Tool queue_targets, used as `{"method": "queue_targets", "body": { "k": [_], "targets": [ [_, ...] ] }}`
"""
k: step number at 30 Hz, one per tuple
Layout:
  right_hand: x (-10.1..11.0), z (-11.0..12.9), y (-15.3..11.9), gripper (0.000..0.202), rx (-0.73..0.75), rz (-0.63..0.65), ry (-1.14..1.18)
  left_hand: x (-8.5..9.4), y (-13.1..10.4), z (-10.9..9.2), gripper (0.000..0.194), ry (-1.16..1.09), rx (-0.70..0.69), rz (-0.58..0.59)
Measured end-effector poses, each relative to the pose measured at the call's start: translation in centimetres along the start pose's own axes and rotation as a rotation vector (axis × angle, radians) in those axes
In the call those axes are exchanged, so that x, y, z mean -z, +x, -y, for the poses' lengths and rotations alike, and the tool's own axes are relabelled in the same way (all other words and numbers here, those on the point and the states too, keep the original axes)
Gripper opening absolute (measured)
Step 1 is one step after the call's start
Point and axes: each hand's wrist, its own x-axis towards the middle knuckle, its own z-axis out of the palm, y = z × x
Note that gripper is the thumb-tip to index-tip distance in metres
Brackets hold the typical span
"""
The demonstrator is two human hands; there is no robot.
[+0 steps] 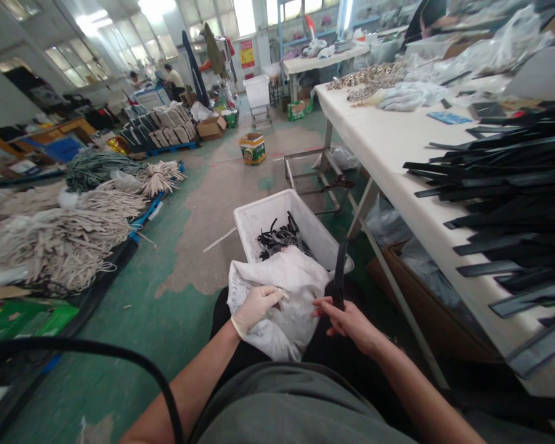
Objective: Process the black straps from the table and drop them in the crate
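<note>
My left hand (pixel 255 308), in a pale glove, is closed over the white cloth (pixel 300 290) on my lap, thumb and fingers pressed together; anything small between them is too small to make out. My bare right hand (pixel 346 322) grips a black strip (pixel 340 271) that stands upright above the fingers, to the right of the cloth. Just beyond the cloth sits a white bin (pixel 314 225) with dark strips (pixel 282 237) inside. Many more black strips (pixel 513 216) are piled on the white table (pixel 374 142) at the right.
Bundles of beige straps (pixel 69 234) lie on the floor at the left. A metal frame (pixel 312 179) stands beyond the bin by the table legs. A yellow-green carton (pixel 252 150) is farther ahead. A black cable (pixel 120 351) curves across the lower left.
</note>
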Motion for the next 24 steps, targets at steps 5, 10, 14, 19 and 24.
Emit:
{"method": "queue_targets", "body": {
  "k": [5,10,14,19,24],
  "targets": [
    [-2.7,2.9,0.5,0.048,0.141,0.145,-0.050,1.3,-4.3,-4.7,0.030,-0.163,-0.064,-0.061],
    [-5.4,4.4,0.9,0.050,0.189,0.451,0.059,2.8,-4.3,-7.6,0.049,-0.276,-0.129,-0.073],
    [-6.2,4.6,0.6,0.046,0.168,0.532,0.084,5.2,-2.3,-9.2,0.052,-0.243,-0.248,-0.161],
    [-5.1,4.1,0.0,0.042,0.129,0.447,0.095,7.8,1.1,-8.9,0.055,-0.304,-0.301,-0.294],
    [-4.9,3.3,-0.3,0.040,0.120,0.431,0.113,6.8,3.4,-6.6,0.053,-0.506,-0.192,-0.252]
  ]
}}
